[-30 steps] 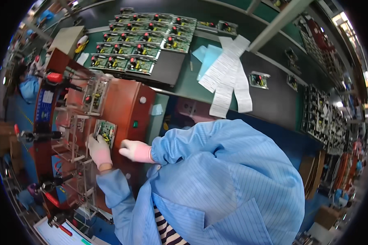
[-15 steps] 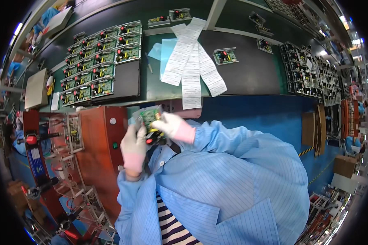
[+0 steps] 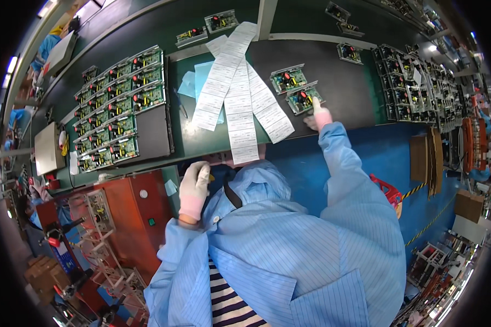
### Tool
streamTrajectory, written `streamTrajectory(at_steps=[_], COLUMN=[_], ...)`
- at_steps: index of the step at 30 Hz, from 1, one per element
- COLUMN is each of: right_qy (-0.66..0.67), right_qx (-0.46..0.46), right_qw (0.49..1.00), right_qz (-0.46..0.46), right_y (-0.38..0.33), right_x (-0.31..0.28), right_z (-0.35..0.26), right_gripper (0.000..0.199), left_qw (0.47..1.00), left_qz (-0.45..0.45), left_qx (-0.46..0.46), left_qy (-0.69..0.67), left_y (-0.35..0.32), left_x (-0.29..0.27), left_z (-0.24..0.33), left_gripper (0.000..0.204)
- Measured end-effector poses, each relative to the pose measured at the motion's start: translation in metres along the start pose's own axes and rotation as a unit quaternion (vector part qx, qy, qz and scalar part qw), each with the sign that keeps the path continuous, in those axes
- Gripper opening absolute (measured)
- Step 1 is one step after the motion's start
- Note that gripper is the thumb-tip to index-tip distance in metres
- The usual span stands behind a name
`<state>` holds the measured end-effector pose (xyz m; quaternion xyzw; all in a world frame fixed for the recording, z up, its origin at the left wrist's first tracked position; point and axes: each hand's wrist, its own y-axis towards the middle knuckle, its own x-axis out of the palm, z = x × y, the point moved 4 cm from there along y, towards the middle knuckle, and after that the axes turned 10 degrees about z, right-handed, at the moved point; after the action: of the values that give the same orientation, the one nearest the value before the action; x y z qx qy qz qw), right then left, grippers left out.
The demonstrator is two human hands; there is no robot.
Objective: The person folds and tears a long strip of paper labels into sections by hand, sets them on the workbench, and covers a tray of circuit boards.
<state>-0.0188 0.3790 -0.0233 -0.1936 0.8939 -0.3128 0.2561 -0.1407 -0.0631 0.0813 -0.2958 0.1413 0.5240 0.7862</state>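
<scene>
My right hand [image 3: 321, 116], in a white and pink glove, reaches out over the dark mat and grips the near right edge of a circuit board [image 3: 303, 100] with a metal side rail. That board lies just in front of another circuit board [image 3: 289, 80] of the same kind, with green, red and yellow parts. Back by my body, my left hand [image 3: 194, 188] is raised with its fingers curled together, and nothing shows in it. Long strips of printed labels [image 3: 239, 111] hang over the table's front edge between the two hands.
Rows of circuit boards [image 3: 114, 109] stand on the left of the green table [image 3: 177, 139]. More boards [image 3: 403, 90] are stacked at the right. A red cabinet [image 3: 126, 210] stands left of me, beside a metal frame [image 3: 101, 240]. A dark mat [image 3: 349, 90] lies under the right hand.
The circuit board held in both hands near my body has moved out to the mat with my right hand, beside the other board. My left hand has let go and stays near my body.
</scene>
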Motion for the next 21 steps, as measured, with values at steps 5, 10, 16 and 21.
streamTrajectory(at_steps=[5, 10, 16, 21], right_qy=[-0.305, -0.407, -0.399, -0.433], right_qx=[-0.532, -0.648, -0.636, -0.603], right_qw=[0.750, 0.614, 0.622, 0.588], right_qz=[0.249, 0.192, 0.223, 0.321], right_y=[-0.059, -0.040, 0.001, 0.075], right_x=[0.009, 0.079, 0.048, -0.032], right_z=[-0.075, -0.083, -0.093, -0.122], right_gripper=[0.040, 0.031, 0.023, 0.023], left_qw=[0.948, 0.898, 0.882, 0.901], left_qz=[0.144, 0.134, 0.187, 0.148], left_qx=[0.224, 0.270, 0.187, 0.102], left_qy=[0.177, 0.321, 0.390, 0.395], left_y=[0.073, 0.172, 0.222, 0.238], left_x=[0.039, 0.097, 0.097, 0.097], left_z=[0.033, 0.056, 0.038, 0.079], left_gripper=[0.043, 0.069, 0.087, 0.093])
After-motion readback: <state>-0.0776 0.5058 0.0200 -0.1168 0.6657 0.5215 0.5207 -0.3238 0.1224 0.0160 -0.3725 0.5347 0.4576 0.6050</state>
